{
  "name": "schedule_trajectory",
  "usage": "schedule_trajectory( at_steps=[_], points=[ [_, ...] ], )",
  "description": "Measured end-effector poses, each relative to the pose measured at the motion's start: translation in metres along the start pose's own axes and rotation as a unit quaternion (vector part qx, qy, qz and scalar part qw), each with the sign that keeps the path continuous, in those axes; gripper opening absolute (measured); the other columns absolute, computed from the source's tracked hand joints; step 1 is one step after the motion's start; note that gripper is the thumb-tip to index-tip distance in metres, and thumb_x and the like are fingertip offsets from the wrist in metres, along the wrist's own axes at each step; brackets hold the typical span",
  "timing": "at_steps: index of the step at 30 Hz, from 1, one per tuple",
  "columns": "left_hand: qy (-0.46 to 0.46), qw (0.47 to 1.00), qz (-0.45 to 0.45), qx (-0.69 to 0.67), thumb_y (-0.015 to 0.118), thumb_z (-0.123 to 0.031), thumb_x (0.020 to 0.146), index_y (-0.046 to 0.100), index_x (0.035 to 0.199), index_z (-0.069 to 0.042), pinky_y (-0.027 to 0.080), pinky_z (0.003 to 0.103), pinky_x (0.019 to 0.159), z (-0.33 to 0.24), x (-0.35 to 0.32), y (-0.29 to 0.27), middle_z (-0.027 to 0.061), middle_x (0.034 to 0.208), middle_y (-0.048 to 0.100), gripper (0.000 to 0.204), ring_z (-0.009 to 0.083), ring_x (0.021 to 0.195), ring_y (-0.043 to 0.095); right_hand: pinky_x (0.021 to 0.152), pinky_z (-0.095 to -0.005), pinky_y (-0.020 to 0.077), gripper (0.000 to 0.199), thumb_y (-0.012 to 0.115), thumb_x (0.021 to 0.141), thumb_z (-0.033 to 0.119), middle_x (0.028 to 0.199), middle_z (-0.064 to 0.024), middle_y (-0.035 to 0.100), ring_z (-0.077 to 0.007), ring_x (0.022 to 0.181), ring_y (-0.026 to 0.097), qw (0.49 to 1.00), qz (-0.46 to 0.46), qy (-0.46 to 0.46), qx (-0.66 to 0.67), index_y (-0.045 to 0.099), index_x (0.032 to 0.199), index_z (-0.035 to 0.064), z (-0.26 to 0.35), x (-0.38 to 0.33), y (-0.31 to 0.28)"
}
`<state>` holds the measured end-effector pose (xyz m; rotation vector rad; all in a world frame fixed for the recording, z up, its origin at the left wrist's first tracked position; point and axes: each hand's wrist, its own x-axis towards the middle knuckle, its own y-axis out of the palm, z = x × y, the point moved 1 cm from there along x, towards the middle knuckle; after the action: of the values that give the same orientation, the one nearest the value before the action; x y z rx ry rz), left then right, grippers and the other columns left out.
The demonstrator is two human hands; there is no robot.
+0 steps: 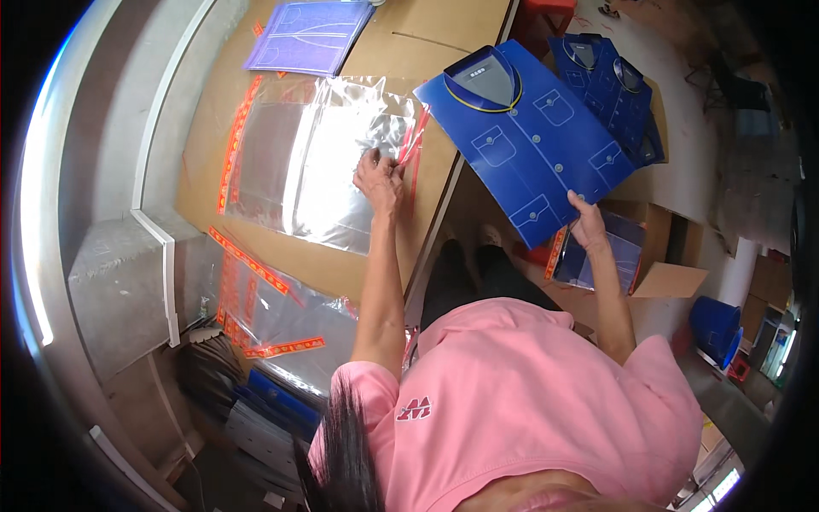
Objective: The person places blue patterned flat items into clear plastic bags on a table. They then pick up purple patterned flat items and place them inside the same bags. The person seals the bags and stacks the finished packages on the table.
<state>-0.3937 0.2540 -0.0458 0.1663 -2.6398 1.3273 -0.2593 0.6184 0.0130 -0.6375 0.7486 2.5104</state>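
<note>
Left hand (378, 181) pinched the open edge of a clear plastic bag (316, 158) on the table (426, 38). Right hand (587, 224) gripped a folded blue shirt (533, 141) by its lower edge.

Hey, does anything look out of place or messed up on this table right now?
Nothing is spilled or damaged. The only untidy spot: loose clear bags hang off the table's near edge. The left hand holds the top bag; the right hand holds a blue shirt card.

we count three blue folded shirts (533, 141), one purple sheet (309, 34), two heaps of clear bags (316, 162), and one blue bucket (713, 326).
</note>
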Motion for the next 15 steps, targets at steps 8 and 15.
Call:
schedule_trajectory(
  at_steps=[8,15],
  points=[
    [-0.344,0.811,-0.015,-0.473,0.058,-0.009,0.083,0.056,0.084,-0.003,0.043,0.024,0.058,0.020,0.041,-0.033,0.0060,0.081,0.063,0.007,0.0103,0.070,0.056,0.085,-0.0264,0.0453,0.023,0.059,0.083,0.006,0.100,-0.0061,0.063,-0.0152,0.092,0.059,0.995,0.050,-0.072,-0.055,0.060,0.106,0.0058,-0.010,-0.017,-0.032],
    [-0.259,0.832,-0.006,-0.490,0.055,-0.010,0.082,0.051,0.087,-0.004,0.041,0.025,0.064,0.008,0.052,-0.039,0.0117,0.093,0.064,0.008,0.0132,0.076,0.057,0.088,-0.0255,0.0407,0.027,0.061,0.083,0.012,0.105,-0.0037,0.060,-0.0126,0.096,0.055,0.997,0.076,-0.010,-0.019,0.057,0.107,0.0025,-0.010,-0.030,-0.007]
  ],
)
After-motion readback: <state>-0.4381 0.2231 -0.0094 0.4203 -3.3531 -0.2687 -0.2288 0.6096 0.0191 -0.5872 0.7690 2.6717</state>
